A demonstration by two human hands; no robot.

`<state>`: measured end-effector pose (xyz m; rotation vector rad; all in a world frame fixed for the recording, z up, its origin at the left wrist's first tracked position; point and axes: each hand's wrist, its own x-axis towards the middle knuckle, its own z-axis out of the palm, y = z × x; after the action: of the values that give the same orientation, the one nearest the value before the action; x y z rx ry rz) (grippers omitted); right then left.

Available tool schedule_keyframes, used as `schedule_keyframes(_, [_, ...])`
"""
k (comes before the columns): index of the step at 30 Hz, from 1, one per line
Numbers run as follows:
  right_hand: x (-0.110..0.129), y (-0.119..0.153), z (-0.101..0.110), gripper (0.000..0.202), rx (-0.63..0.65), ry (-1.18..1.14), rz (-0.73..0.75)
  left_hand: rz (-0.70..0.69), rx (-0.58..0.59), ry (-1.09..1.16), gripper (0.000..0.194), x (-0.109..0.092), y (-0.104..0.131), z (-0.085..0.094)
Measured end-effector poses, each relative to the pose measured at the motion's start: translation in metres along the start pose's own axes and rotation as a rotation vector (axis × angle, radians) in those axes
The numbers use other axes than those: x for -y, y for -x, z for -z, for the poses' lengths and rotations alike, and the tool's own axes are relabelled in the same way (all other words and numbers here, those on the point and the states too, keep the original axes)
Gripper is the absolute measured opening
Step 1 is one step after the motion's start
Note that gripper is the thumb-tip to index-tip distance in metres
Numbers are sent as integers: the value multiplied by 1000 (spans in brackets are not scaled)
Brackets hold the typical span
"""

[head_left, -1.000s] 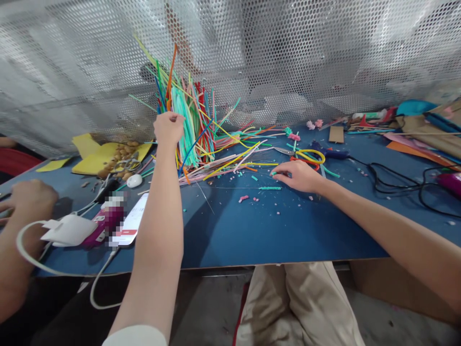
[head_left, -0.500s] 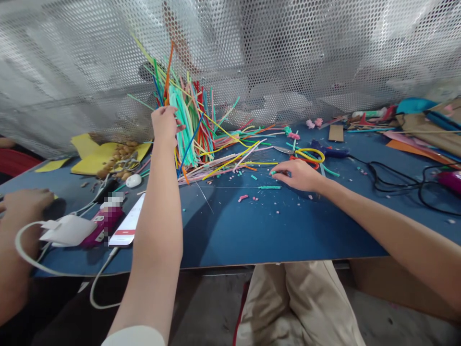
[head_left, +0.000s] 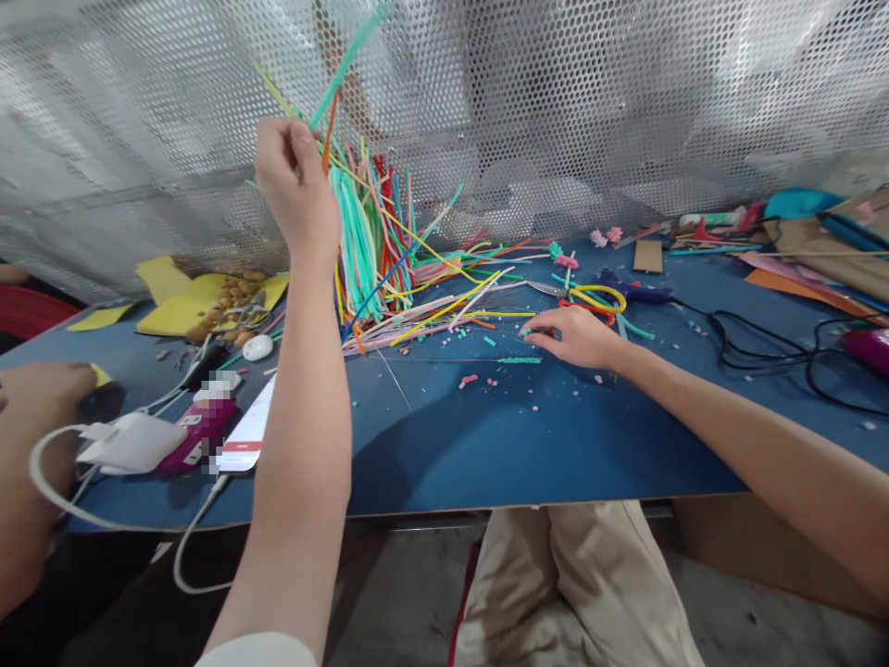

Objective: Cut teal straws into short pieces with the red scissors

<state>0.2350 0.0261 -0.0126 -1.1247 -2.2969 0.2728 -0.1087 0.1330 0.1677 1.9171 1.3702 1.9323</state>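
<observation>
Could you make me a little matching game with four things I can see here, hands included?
1. Left hand
2. Right hand
3. Scissors
4. Phone

A. Yellow-handled, with a metal blade
B. Raised, holding a green fuzzy stem
C. Flat, with a lit screen
D. Held low, close to the yellow-handled tool

Right pairs: 1-B, 2-D, 3-A, 4-C
</observation>
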Motion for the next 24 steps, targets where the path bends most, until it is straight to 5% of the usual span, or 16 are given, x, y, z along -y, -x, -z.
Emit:
schedule_keyframes(1, [1, 0, 1, 25, -6, -8, -4, -164, -22, -31, 26, -4, 2, -3])
schedule_keyframes(3, [4, 0, 2, 24, -23, -41, -25, -195, 148, -80, 16, -9, 9, -12])
schedule_keyframes(5, [6, 0, 3, 24, -49, -96, -61, -55, 533, -167, 9, -14, 20, -22])
schedule_keyframes(8, [7, -1, 3, 24, -109, -206, -135, 165, 1282, -332, 11, -27, 41, -37])
schedule_keyframes(10, [7, -3, 1, 25, -171, -324, -179, 134, 1497, -345, 19, -37, 56, -48])
schedule_keyframes(14, [7, -6, -2, 24, -284, -665, -154, -160, 1383, -238, 39, -49, 79, -77])
schedule_keyframes(18, [8, -7, 2, 29, -391, -819, -178, -330, 1430, -269, 38, -52, 95, -101])
schedule_keyframes(24, [-13, -11, 12, 31, -573, -726, -234, -359, 1449, -177, 34, -53, 91, -95])
